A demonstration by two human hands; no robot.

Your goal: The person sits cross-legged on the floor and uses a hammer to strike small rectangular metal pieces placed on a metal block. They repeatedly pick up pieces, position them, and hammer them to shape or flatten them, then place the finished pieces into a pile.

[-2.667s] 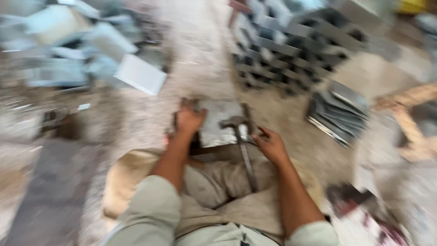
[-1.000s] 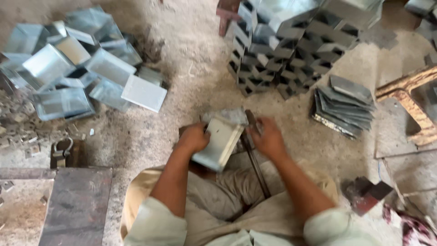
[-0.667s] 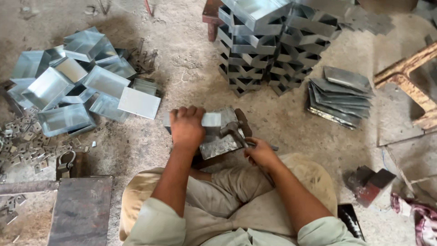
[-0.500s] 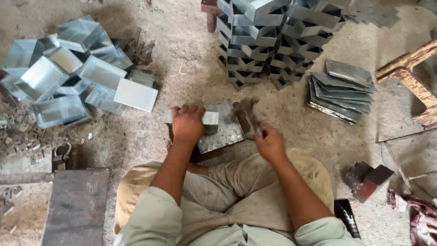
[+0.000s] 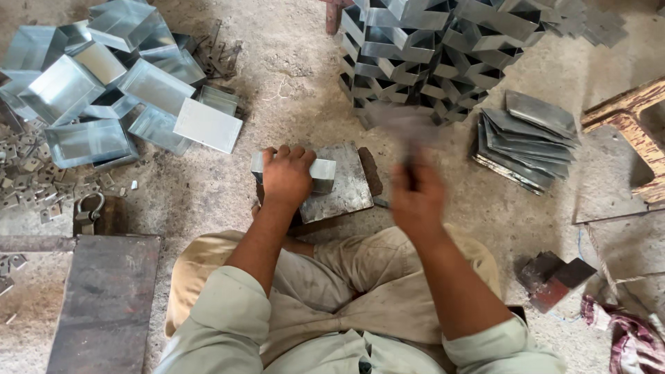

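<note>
My left hand [image 5: 286, 176] presses down on a small folded sheet-metal box [image 5: 320, 172] that lies on a square steel block [image 5: 344, 183] on the ground in front of my knees. To the right of the block my right hand [image 5: 415, 197] is raised and blurred, gripping a hammer [image 5: 405, 128] whose head smears above the fist. I sit on the floor with my legs folded.
A heap of finished metal boxes [image 5: 104, 76] lies at the upper left, a tall stack of them [image 5: 429, 52] at the top centre. Flat cut sheets [image 5: 530, 135] lie at right. A rusty steel plate [image 5: 104, 298] sits lower left, small metal scraps [image 5: 34, 180] beside it.
The box was turned over and set flat on the block under my left hand. My right hand took the hammer from the block's edge and has swung it up.
</note>
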